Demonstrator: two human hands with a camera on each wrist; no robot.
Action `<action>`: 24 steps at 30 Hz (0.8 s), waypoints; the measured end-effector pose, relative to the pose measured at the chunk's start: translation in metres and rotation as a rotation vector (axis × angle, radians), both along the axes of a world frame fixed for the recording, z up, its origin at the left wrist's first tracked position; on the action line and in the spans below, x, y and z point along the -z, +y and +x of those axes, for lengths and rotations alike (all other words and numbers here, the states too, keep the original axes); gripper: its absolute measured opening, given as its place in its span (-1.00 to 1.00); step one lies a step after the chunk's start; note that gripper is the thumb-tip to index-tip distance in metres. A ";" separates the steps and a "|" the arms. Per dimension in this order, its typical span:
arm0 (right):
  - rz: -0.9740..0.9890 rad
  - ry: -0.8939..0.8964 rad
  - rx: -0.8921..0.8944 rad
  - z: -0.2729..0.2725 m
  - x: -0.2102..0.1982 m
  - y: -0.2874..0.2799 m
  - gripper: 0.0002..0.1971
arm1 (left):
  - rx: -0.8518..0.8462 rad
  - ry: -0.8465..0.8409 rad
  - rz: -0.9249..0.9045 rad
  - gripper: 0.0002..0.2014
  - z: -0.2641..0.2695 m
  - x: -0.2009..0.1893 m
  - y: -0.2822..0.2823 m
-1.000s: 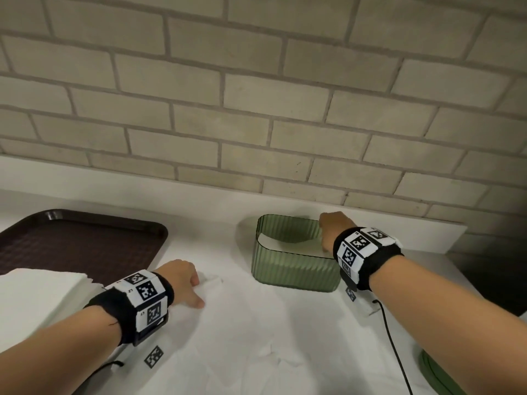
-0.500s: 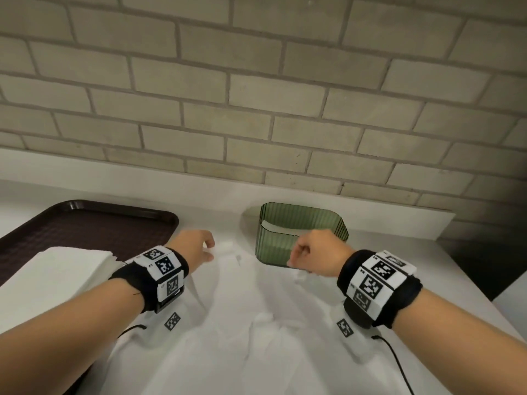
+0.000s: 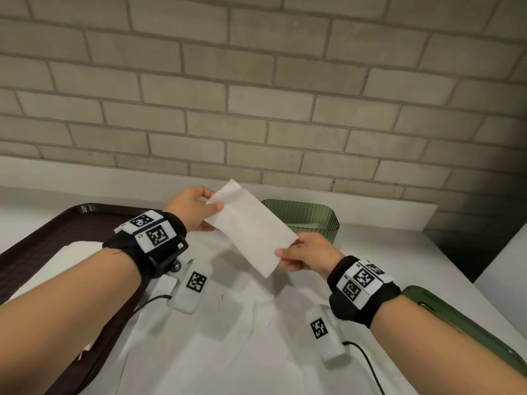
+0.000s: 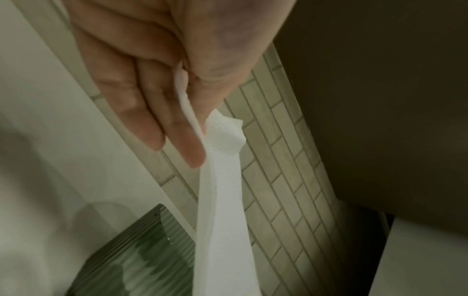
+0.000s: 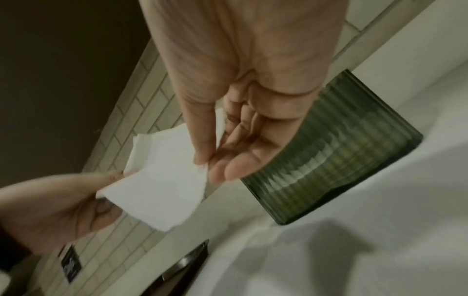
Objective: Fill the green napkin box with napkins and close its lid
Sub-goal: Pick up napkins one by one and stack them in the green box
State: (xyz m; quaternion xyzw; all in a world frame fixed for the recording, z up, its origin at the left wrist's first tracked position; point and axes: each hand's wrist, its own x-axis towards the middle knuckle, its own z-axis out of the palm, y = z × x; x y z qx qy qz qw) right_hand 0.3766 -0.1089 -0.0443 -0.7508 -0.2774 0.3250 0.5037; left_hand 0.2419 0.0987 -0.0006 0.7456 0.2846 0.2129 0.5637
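Both hands are up off the counter [image 3: 370,246], holding one white napkin [image 3: 251,229] stretched between them in the air. The left hand [image 3: 191,206] pinches the napkin's far upper end between thumb and fingers [image 4: 177,140], the sheet running away from that grip as a narrow folded strip in the left wrist view. The right hand [image 3: 308,255] pinches the near lower edge between its thumb and fingertips [image 5: 228,166]. The napkin hangs tilted, its high corner toward the brick wall [image 3: 256,81] and its low corner toward the person.

The green napkin box [image 3: 310,220] stands on the counter close to the back edge, just behind the held napkin, which covers part of its left side. Its lid is off, and something pale lies inside, probably napkins, though the ribbed wall blurs it. A green piece that may be the lid [image 3: 462,323] lies at the counter's right edge, partly under the right forearm.

More white napkins [image 3: 228,337] lie spread loosely over the counter's near middle. A dark brown tray [image 3: 42,240] sits at the left edge with a white stack [image 3: 57,269] on it.
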 end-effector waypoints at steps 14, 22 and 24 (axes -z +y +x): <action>0.256 -0.038 0.452 0.072 -0.027 -0.016 -0.88 | 0.011 0.043 0.069 -0.89 0.067 0.013 -0.009; 0.084 -0.218 0.570 0.133 -0.019 0.013 -0.97 | 0.047 0.035 -0.028 -0.82 0.128 0.008 -0.024; -0.003 -0.250 0.547 0.145 -0.014 0.017 -0.82 | 0.037 0.052 0.063 -0.84 0.130 0.010 -0.026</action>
